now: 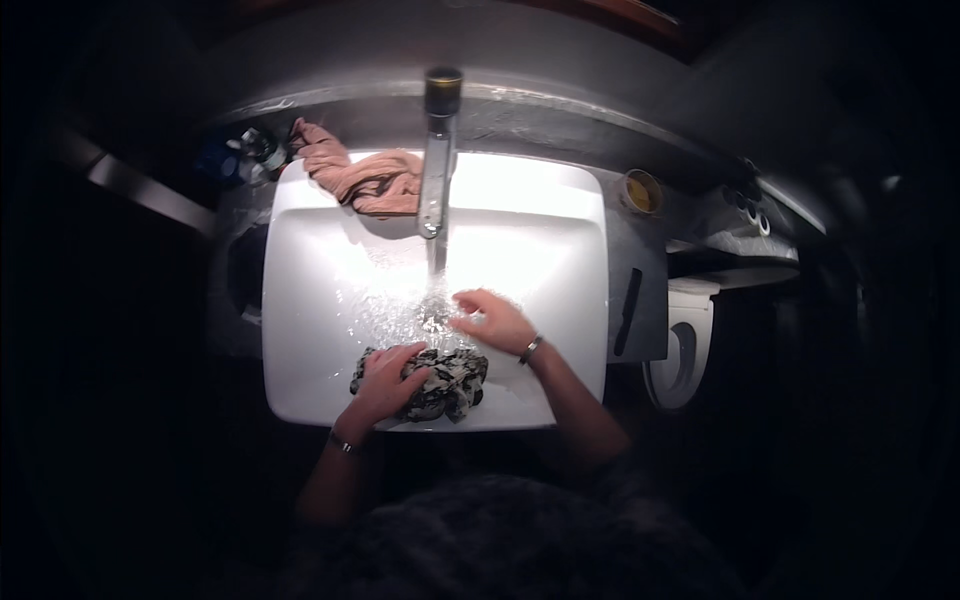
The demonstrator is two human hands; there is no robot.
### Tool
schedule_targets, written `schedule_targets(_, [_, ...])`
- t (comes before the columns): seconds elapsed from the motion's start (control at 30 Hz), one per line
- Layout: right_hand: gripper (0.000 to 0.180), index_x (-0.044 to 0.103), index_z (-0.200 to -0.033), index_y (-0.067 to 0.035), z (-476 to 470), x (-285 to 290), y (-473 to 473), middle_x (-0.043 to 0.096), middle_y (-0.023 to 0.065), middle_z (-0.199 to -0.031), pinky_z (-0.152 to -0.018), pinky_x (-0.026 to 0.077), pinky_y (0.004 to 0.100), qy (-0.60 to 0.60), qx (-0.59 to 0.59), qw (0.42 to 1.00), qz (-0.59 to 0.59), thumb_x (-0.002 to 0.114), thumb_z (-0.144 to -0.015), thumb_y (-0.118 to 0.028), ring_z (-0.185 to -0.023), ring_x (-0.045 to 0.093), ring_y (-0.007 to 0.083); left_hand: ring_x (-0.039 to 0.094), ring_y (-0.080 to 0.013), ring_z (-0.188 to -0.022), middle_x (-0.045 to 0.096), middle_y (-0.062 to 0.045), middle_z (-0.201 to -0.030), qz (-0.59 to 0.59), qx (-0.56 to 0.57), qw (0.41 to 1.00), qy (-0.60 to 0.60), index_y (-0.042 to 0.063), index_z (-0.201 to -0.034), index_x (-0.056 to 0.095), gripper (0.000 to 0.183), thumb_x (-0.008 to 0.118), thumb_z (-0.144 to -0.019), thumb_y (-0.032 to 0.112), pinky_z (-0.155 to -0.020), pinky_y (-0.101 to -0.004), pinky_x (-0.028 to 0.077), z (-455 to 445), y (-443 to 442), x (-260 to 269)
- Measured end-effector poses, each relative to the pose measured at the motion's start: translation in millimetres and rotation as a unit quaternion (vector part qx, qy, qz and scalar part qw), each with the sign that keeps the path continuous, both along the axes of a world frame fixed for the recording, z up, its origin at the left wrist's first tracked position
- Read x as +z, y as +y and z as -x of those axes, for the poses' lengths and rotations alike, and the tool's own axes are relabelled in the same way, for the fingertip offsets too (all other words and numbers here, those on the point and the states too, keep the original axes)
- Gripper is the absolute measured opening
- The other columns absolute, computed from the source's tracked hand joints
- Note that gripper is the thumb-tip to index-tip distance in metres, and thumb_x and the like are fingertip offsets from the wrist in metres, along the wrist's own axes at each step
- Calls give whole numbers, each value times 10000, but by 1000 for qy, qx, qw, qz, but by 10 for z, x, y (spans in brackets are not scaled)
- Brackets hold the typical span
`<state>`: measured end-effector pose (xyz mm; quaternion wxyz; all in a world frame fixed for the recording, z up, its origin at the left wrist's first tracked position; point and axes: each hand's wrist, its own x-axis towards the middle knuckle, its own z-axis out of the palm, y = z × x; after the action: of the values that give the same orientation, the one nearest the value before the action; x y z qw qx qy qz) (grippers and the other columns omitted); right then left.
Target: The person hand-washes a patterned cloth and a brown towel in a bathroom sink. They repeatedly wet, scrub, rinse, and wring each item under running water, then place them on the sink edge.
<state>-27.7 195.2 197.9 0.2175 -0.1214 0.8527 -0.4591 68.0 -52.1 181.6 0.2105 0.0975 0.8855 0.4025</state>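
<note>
Water runs from a chrome faucet into a white rectangular sink. Against the near side of the basin lies a bunched-up, black-and-white patterned cloth. My left hand rests on the left part of this cloth, fingers spread and not clasped round it. Just right of the water stream, my right hand hovers over the basin with curled, parted fingers and nothing visible in them. The drain area under the stream is blurred by splashing water.
A twisted pinkish cloth drapes over the sink's back-left rim. Bottles stand at the back left. On the right counter are a cup with yellowish contents and a long dark object. Beyond it is a toilet.
</note>
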Motion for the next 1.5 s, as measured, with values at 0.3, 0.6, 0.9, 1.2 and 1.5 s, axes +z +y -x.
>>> schedule_targets(0.3, [625,588,-1326,-243,-689,-301,-87,651,99,-968,-904,417,417,86,162,960,-209,728,-718,-282,-973,620,284,577,-342,-1118,618,-163,-1152,94,-9,995,-14,45,-1243,611,551,751,-761,271,-970,-429,447,234,-155,-158])
schedule_targets(0.6, [518,616,-1292,-173,-947,-15,671,578,151,-1257,-1166,209,517,100,169,911,-362,668,-791,-293,-1253,501,303,589,-313,-1005,612,-138,-1065,-2,19,999,51,58,-1181,623,421,738,-798,189,-870,-407,477,111,-293,-97])
schedule_targets(0.9, [787,421,-1468,-83,-920,-197,-333,527,193,-1358,-1107,372,430,93,61,992,54,759,-780,-260,-1295,466,354,530,-185,-1214,547,-108,-1326,-390,143,899,-139,-1,-1378,461,433,566,-967,86,-1044,-333,431,-69,-460,306])
schedule_targets(1.2, [739,438,-1443,-5,-1093,-155,-901,559,99,-1353,-949,505,295,-63,-147,952,261,737,-769,-53,-1140,588,150,516,-230,-1272,517,-125,-1373,-544,217,769,-257,19,-1446,350,493,531,-1014,172,-1026,-423,468,-103,-608,312])
schedule_targets(1.5, [585,629,-1278,-114,-1248,160,-758,593,121,-1084,-967,469,338,171,-177,957,157,622,-699,-32,-1056,576,267,667,-166,-803,655,-79,-968,-376,265,865,-202,45,-1362,443,466,638,-953,155,-661,-330,567,-45,-706,18])
